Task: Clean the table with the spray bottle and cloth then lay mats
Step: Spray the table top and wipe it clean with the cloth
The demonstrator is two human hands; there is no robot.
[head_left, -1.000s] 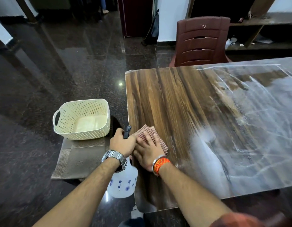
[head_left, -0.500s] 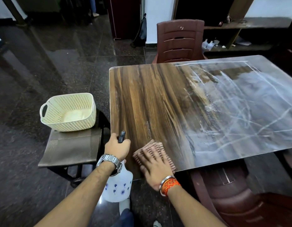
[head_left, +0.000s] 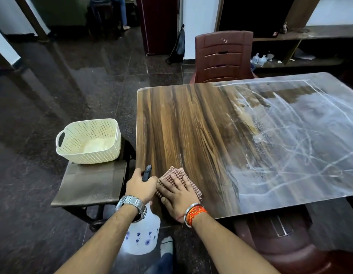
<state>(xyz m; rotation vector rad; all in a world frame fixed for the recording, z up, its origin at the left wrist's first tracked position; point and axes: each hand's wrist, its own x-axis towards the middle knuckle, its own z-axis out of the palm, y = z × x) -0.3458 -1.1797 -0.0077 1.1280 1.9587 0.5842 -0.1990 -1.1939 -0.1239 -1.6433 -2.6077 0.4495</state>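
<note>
Near the table's (head_left: 191, 125) left corner the right hand (head_left: 178, 196) lies flat on the cloth (head_left: 176, 177), the left hand (head_left: 141, 185) grips the spray bottle (head_left: 142, 237) beside the edge, half looks wiped, and no mats are laid.

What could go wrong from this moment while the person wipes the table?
1. The right hand presses the cloth at the table corner; a stroke may carry it off the edge.
2. The left hand holds the spray bottle beside the edge; it could knock against it.
3. White streaks cover the right side, so residue might remain.
</note>
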